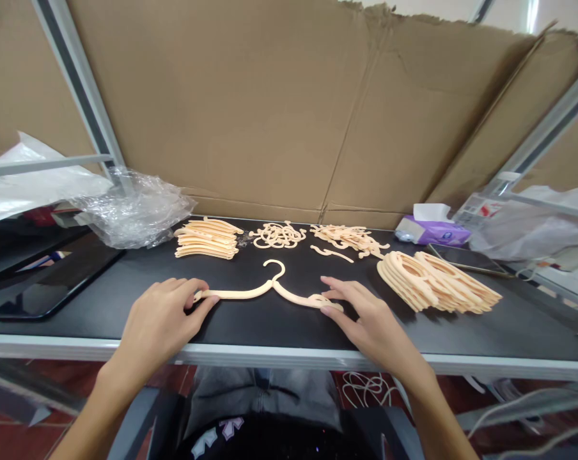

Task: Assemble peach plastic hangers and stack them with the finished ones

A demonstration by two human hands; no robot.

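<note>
Your left hand (167,313) and right hand (368,316) pinch opposite tips of a slim, pale cream hanger (243,294) in their fingers (204,308); open-hooked and gently curved, it's toward the tabletop's (274,329) front edge.

The hanger (259,291) in the grip looks like smooth, satiny plastic to me; beneath it a matt tabletop (274,329), beyond it dull cardboard (245,115), leftward glossy, crinkled plastic film (138,211).
</note>
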